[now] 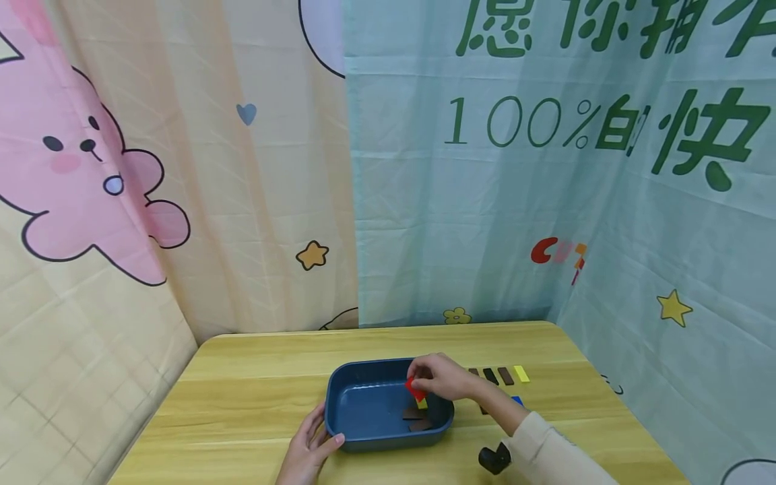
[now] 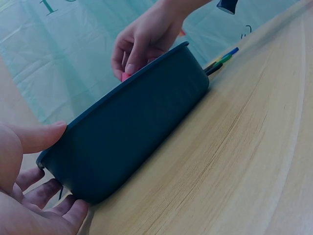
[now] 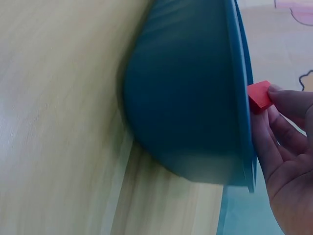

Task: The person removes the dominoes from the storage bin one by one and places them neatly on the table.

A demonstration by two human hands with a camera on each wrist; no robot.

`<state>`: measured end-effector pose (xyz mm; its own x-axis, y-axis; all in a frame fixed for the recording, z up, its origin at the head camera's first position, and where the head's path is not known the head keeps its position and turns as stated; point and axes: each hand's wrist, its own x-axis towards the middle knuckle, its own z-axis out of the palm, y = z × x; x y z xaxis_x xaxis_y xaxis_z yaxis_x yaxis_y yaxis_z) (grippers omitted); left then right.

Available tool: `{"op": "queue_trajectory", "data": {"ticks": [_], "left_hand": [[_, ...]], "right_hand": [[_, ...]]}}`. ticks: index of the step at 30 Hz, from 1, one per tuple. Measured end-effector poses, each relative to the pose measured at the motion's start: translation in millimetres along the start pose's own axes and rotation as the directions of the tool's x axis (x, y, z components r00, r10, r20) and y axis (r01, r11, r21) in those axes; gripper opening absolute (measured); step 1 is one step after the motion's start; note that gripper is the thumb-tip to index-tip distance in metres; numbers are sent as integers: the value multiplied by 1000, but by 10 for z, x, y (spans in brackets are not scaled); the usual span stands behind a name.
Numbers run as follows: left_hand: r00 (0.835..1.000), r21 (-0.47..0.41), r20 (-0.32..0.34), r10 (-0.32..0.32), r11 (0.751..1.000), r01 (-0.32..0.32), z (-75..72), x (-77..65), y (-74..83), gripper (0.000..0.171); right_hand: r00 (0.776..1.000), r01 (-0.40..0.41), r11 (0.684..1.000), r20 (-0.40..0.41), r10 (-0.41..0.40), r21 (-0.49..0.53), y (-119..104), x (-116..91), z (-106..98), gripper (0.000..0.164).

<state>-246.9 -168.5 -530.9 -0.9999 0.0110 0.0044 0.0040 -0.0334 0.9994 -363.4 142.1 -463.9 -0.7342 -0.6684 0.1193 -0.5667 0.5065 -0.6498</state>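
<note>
A dark blue rectangular tub (image 1: 364,441) sits on the table. My left hand (image 1: 308,448) grips its left end, thumb over the rim and fingers against the outside wall, as the left wrist view also shows. Above the tub's right part, my right hand (image 1: 445,377) pinches a small red block (image 3: 259,96) between thumb and fingers. Inside the tub, below that hand, lie a yellow block (image 1: 422,404) and flat brown blocks (image 1: 419,426). My right hand hides part of the far rim.
Right of the tub, several flat blocks lie on the wooden table (image 1: 242,397), among them a black one (image 1: 490,376), a yellow one (image 1: 521,374) and a blue one (image 1: 517,400). Printed curtains (image 1: 424,236) hang behind the table. A black device (image 1: 494,458) is at my right wrist.
</note>
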Motion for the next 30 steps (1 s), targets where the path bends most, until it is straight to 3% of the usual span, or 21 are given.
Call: {"op": "queue_trajectory", "data": {"ticks": [30], "left_hand": [[999,-12,-12,-35,999,35,14,-4,18,86]], "right_hand": [[987,-96,988,-117,111,124,315,-482,-375,7]]}}
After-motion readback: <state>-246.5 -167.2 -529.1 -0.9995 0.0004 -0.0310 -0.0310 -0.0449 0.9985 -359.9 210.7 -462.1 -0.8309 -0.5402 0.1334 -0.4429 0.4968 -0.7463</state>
